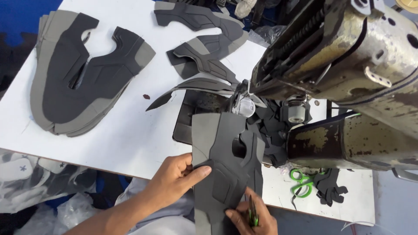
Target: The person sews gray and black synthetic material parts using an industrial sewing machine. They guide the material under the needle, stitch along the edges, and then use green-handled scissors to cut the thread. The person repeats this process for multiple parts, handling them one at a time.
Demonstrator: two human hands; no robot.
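Right hand (252, 219) pinches green snips against the grey shoe upper (226, 165); left hand (176, 178) clamps its left edge, long axis running away toward the sewing machine (339, 65)

Bare left hand (174, 178) and forearm, no sleeve; right hand (252, 219) bare; no rings, no gloves.

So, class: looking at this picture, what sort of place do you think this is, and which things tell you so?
Probably a shoe-making workshop. A worn industrial sewing machine stands on the white table, a stack of grey cut shoe-upper pieces lies beside it, and green-handled scissors rest near dark offcuts.
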